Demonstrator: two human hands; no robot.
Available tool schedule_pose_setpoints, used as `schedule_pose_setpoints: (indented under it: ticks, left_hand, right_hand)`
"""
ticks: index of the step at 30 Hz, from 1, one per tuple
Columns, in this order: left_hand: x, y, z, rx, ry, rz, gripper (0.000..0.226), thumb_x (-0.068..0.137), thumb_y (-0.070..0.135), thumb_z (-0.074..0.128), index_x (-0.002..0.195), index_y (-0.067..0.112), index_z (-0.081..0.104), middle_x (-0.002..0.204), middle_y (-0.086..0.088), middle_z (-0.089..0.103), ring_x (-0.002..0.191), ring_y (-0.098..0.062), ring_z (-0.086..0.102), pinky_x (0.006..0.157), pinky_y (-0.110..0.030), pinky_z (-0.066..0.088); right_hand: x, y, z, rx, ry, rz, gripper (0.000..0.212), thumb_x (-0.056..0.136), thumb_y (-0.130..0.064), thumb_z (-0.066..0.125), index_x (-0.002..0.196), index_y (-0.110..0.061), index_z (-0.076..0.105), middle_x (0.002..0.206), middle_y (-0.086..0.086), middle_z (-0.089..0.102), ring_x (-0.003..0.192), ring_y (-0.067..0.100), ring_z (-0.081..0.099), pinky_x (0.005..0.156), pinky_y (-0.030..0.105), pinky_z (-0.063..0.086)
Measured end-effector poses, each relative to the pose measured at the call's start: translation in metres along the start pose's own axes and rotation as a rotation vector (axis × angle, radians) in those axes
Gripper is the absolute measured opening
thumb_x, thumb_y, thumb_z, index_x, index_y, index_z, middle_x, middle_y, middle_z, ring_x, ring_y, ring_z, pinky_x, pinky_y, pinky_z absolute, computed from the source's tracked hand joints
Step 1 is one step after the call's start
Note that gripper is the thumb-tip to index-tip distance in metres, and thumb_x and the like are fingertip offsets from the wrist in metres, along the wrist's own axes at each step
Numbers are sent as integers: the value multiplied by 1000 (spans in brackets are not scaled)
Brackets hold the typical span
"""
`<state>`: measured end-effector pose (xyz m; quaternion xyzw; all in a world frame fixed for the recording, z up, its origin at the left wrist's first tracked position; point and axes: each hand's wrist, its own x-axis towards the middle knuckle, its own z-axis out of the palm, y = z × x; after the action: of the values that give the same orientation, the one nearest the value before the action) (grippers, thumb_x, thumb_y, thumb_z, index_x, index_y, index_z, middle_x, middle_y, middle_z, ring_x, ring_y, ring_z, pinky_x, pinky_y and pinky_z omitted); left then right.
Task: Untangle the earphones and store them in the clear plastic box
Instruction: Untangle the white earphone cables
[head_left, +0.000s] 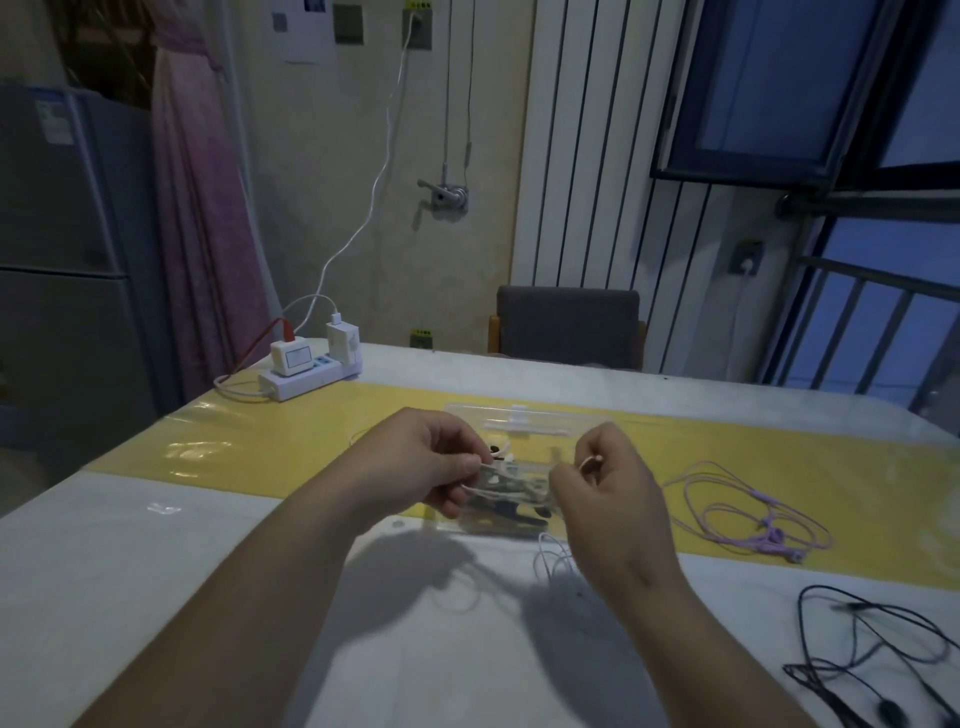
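My left hand (431, 460) and my right hand (602, 483) are raised side by side over the table, each pinching part of a white earphone cable (553, 558). A short stretch runs between the two hands and a thin loop hangs below my right hand. Directly behind the hands lies the clear plastic box (519, 423), partly hidden, with dark and white earphone pieces showing through it. A purple earphone set (748, 514) lies loosely coiled to the right. Black earphones (878, 654) sprawl at the near right.
A white power strip (306, 376) with chargers and cables sits at the table's far left. A yellow strip (234, 447) crosses the white table. A grey chair (569, 325) stands behind the far edge, with a fridge at left and a window at right.
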<state>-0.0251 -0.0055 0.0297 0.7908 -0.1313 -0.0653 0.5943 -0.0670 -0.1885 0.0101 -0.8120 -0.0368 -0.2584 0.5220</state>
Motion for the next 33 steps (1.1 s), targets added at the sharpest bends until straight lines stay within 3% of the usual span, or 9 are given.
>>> schedule_pose_setpoints:
  ticks: [6, 9, 11, 14, 18, 22, 27, 29, 33]
  left_hand:
    - [-2, -18, -2, 344, 73, -2, 31, 89, -10, 53, 75, 11, 72, 61, -4, 63, 56, -17, 61, 62, -37, 60]
    - [-4, -21, 6, 596, 121, 36, 33, 88, -4, 54, 75, 21, 72, 59, 3, 63, 56, -13, 61, 58, -26, 52]
    - [-6, -24, 16, 694, 145, 53, 31, 87, -3, 54, 83, 20, 75, 63, 9, 61, 62, -13, 60, 61, -21, 44]
    - [-7, -34, 30, 784, 156, 53, 31, 81, -3, 58, 89, 21, 77, 80, 3, 69, 76, -15, 63, 67, -22, 45]
    - [-7, -44, 43, 885, 172, 108, 29, 77, 6, 62, 93, 24, 76, 96, 1, 72, 92, -20, 64, 75, -25, 45]
    - [-5, -47, 58, 956, 189, 172, 25, 79, 13, 60, 94, 25, 75, 94, -1, 72, 90, -25, 62, 66, -25, 37]
    - [3, -45, 84, 980, 144, 257, 19, 78, 16, 57, 87, 23, 73, 87, 0, 69, 86, -24, 63, 64, -25, 39]
    - [6, -49, 93, 975, 152, 307, 13, 78, 14, 59, 74, 24, 65, 82, 4, 58, 83, -21, 61, 62, -27, 38]
    - [11, -59, 108, 916, 202, 364, 18, 70, 16, 71, 80, 30, 68, 90, 10, 48, 78, -14, 57, 66, -34, 52]
  right_hand:
    - [-29, 16, 14, -157, -320, 155, 17, 89, -22, 56, 79, -21, 43, 73, 0, 55, 62, 20, 46, 59, 32, 37]
    - [-37, 14, 20, -376, -383, 95, 18, 91, -26, 53, 79, -26, 40, 81, -1, 58, 73, 21, 52, 65, 34, 41]
    - [-40, 12, 22, -496, -415, 67, 4, 93, -25, 47, 89, -26, 48, 91, 3, 62, 79, 24, 54, 67, 35, 41]
    - [-45, 16, 24, -676, -423, 51, 15, 91, -19, 44, 95, -19, 59, 97, 6, 65, 88, 28, 59, 65, 32, 39]
    - [-52, 17, 21, -845, -460, 58, 16, 84, -12, 49, 90, -18, 63, 87, 5, 57, 83, 26, 59, 62, 28, 36]
    - [-57, 16, 14, -959, -455, 48, 21, 88, -11, 49, 101, -15, 65, 105, 7, 67, 99, 27, 64, 71, 28, 37]
    - [-52, 19, 4, -1057, -540, 275, 31, 91, -11, 57, 122, -11, 61, 126, 7, 63, 117, 23, 60, 94, 32, 46]
    - [-57, 19, 0, -1073, -500, 230, 32, 91, -10, 54, 122, -14, 60, 125, 6, 62, 115, 23, 60, 91, 32, 46]
    - [-66, 21, -1, -994, -372, 161, 42, 95, -14, 43, 136, -20, 42, 126, 5, 61, 114, 26, 60, 86, 35, 46]
